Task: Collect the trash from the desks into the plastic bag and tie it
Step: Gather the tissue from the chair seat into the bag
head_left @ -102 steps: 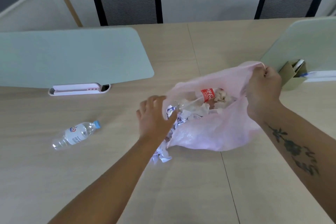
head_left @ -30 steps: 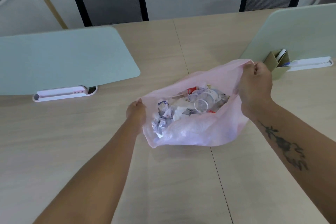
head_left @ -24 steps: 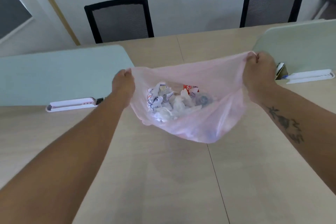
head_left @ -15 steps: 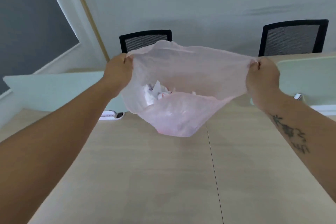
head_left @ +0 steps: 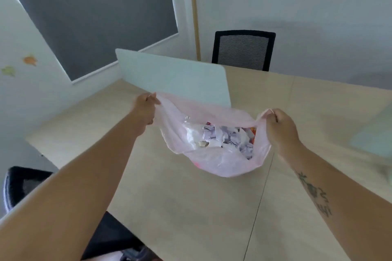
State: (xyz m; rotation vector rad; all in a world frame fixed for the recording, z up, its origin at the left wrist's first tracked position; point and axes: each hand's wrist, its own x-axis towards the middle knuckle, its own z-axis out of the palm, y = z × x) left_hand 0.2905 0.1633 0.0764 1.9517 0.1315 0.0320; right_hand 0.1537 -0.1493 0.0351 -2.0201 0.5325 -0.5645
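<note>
A thin pink plastic bag point(head_left: 224, 161) hangs in front of me, its bottom at or just above the wooden desk point(head_left: 191, 207). My left hand point(head_left: 145, 108) grips the bag's left rim and my right hand point(head_left: 280, 127) grips the right rim, stretching the mouth wide. Inside lies crumpled white and purple paper trash point(head_left: 224, 136), with a bit of red and orange packaging at the right.
A pale green desk divider point(head_left: 169, 74) stands just behind the bag. A black mesh chair point(head_left: 244, 50) is at the far side of the desk, another black chair point(head_left: 23, 182) at the near left. A second divider point(head_left: 373, 135) shows blurred at the right edge.
Both hands lifted the bag off the desk, held it high, then brought it back down. My view has swung left. The loose water bottle seen earliest is no longer on the desk.
</note>
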